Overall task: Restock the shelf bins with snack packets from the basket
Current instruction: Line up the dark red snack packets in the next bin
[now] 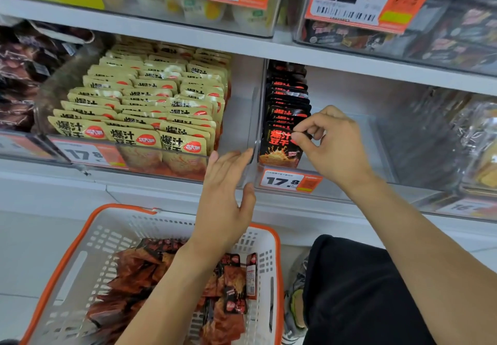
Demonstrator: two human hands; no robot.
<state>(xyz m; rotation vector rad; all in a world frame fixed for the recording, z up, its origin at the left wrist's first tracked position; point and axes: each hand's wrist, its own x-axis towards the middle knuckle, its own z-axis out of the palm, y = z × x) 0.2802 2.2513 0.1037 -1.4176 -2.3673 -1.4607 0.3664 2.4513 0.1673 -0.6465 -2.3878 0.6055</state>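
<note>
**Restocking a shelf bin: hands, basket and packets seen from above**

Nearest the camera, a dark-clad knee (357,291) and two bare forearms rise from the lower edge, which cuts them off. Below the left forearm sits a white basket (80,250) with an orange rim; its near end lies outside the view, and the forearm hides part of the dark red snack packets (129,285) heaped inside. On the shelf, the left clear bin (236,118) holds rows of beige packets (139,102) filling all but its right side. The right clear bin (363,135) holds one row of black packets (285,102) against its left wall; its far right is blurred. The upper shelf's bins and price cards are cropped. The left hand (223,196) is open, fingers straight, fingertips at the front edge where the two bins meet. The right hand (330,140) pinches the top of the frontmost black packet (279,148) between thumb and curled fingers. A price label (290,182) reads 17.8.
</note>
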